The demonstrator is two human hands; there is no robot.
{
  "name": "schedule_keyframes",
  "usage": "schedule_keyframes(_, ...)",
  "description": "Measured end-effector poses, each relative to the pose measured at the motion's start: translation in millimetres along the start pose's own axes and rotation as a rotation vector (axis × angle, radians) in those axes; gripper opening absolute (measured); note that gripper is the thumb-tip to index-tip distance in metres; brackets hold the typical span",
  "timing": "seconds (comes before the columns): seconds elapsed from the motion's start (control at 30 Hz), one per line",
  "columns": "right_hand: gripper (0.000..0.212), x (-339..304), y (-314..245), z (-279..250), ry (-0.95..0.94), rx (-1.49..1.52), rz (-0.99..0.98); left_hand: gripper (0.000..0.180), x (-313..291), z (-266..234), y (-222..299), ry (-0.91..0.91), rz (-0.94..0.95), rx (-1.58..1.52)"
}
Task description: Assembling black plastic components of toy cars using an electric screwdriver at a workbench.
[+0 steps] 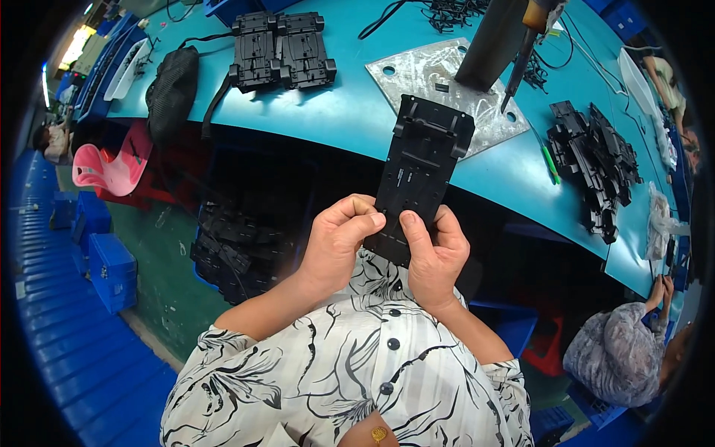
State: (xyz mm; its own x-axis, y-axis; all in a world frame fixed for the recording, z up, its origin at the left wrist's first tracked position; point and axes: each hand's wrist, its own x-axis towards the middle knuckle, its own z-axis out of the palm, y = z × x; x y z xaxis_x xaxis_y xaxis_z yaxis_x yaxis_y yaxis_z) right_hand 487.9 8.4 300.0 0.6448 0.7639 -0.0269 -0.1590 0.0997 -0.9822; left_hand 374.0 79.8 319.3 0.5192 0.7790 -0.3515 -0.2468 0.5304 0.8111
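Note:
Both my hands hold a long black plastic toy-car chassis plate (417, 160) just off the table's near edge, its far end tilted up in front of the metal base plate. My left hand (335, 240) pinches its left edge near the bottom, thumb on top. On the right lower edge, my right hand (435, 249) grips it with the thumb on its face and fingers curled behind. Raised ribs and small holes show on the part's face. Its lowest end, between my hands, is partly in shadow.
A scratched metal base plate (413, 67) carries a dark post (484, 45), with a hanging screwdriver (527, 45) beside it. Similar black parts lie stacked at left (283, 52) and right (592, 160). A green pen (551, 165) lies nearby. Another person (618, 350) sits at right.

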Motion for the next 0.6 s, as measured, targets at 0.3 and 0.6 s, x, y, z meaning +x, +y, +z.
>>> schedule_keyframes(0.3, 0.011, -6, 9, -2, -0.006, -0.032, 0.006, 0.011, -8, 3, -3, 0.121, -0.056, -0.029)
schedule_keyframes(0.6, 0.009, 3, -6, 4, -0.045, 0.193, 0.130, 0.018, 5, 0, 9, 0.069, 0.101, 0.110)
